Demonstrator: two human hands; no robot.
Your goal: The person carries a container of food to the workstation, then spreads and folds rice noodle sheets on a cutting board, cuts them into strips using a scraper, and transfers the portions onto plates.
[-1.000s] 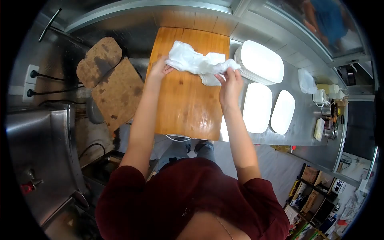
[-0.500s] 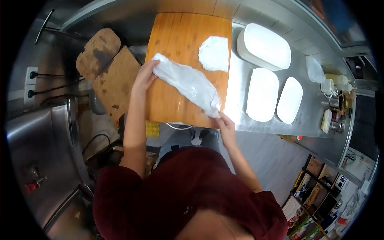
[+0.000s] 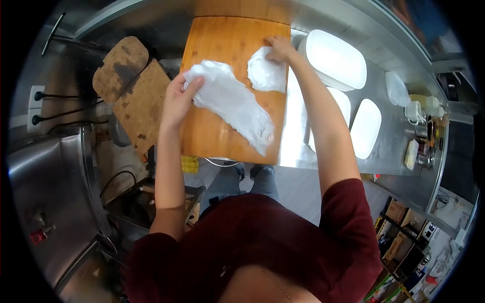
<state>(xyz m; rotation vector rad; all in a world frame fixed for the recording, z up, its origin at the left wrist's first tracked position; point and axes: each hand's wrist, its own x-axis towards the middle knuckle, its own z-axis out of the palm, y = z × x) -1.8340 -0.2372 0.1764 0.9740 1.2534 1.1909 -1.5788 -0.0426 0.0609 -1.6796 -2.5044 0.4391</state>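
A long white translucent sheet (image 3: 232, 101), thin and crinkled, lies slantwise over the wooden board (image 3: 217, 43). My left hand (image 3: 181, 96) pinches its upper left end between thumb and fingers. At the board's upper right lies a smaller white piece (image 3: 268, 73) of similar look. My right hand (image 3: 279, 49) reaches over to the top edge of that piece, with fingertips bent down on it; whether they grip it is too small to tell. The long sheet's lower right end rests free near the board's front edge.
Stacked white trays (image 3: 337, 58) stand right of the board, with another white tray (image 3: 366, 129) nearer the front. My right forearm covers part of a third tray. Stained brown boards (image 3: 144, 106) lean at the left. Jars and containers (image 3: 424, 131) stand far right.
The two white pieces, bunched together at first, now lie apart. The long sheet was held at both ends; my right hand has left its lower end and moved up to the smaller piece.
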